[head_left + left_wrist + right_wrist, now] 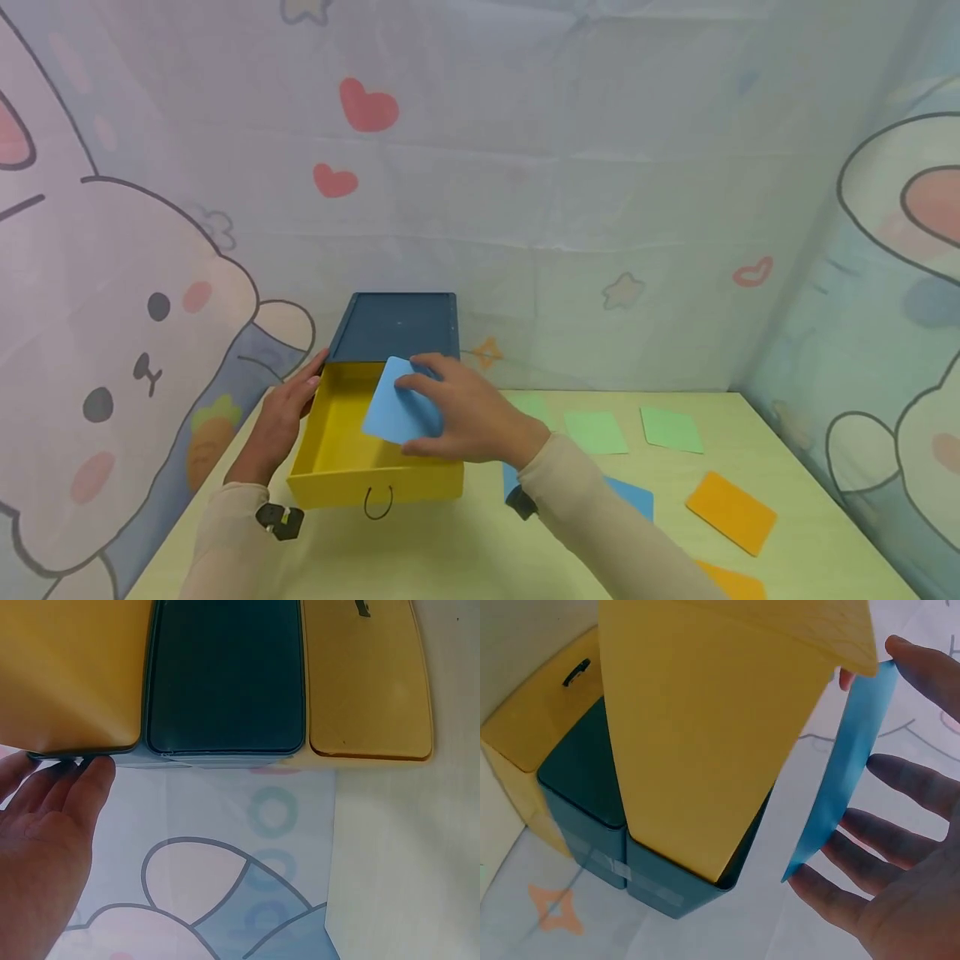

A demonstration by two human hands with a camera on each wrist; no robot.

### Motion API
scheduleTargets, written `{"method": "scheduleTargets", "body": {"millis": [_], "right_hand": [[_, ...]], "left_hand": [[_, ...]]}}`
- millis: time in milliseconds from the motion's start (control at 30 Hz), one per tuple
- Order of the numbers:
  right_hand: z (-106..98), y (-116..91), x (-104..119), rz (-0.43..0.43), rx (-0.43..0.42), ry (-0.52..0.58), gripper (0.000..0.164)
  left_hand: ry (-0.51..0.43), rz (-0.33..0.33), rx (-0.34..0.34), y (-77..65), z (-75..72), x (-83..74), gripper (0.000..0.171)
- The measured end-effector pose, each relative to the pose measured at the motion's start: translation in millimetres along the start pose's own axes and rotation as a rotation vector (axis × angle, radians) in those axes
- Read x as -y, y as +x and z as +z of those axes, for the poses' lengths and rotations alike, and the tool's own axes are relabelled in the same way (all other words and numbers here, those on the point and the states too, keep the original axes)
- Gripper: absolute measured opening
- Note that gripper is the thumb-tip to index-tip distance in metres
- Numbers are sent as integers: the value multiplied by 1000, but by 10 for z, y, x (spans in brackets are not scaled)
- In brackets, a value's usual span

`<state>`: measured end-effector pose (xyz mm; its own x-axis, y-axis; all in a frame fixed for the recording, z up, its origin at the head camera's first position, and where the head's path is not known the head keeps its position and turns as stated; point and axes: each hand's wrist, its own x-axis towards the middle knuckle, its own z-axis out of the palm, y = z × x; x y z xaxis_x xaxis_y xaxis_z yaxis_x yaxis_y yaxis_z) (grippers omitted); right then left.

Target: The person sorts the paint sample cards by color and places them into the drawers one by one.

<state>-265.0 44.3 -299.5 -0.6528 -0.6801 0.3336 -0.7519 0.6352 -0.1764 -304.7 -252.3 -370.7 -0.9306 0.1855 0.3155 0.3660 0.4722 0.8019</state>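
My right hand [480, 412] pinches a light blue card [401, 408] by its edges, above the pulled-out yellow drawer [375, 492]. In the right wrist view the thumb and fingertips grip opposite edges of the card, which stands tilted beside the drawer. My left hand [277, 429] lies with its fingers extended along the left side of the drawer unit, near where the drawer meets the dark blue casing [401, 325]. Under the casing's edge, the left fingertips [94, 780] touch the side in the left wrist view. What of the drawer's inside lies behind the card is hidden.
To the right, green cards [596, 432], orange cards [731, 512] and blue cards [633, 497] lie on the pale table [810, 500], partly behind my right forearm. A lower yellow drawer [367, 682] and a dark panel [225, 675] show below. A printed cloth [562, 208] hangs behind.
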Motion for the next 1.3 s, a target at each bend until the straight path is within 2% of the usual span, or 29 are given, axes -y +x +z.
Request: {"method": "scheduleTargets", "body": {"millis": [267, 467, 900, 1167, 1300], "right_hand": [[92, 110, -10, 44, 110, -7, 67], [149, 176, 8, 40, 188, -24, 62], [307, 310, 24, -1, 349, -171, 51], [387, 352, 22, -8, 413, -235, 47], [419, 357, 20, -15, 416, -295, 45]], "left_hand": [[-2, -4, -12, 7, 11, 1, 53], [3, -4, -11, 19, 30, -4, 54], [28, 2, -22, -12, 13, 22, 54], [20, -16, -17, -21, 37, 8, 58], [24, -20, -25, -18, 46, 20, 58]]}}
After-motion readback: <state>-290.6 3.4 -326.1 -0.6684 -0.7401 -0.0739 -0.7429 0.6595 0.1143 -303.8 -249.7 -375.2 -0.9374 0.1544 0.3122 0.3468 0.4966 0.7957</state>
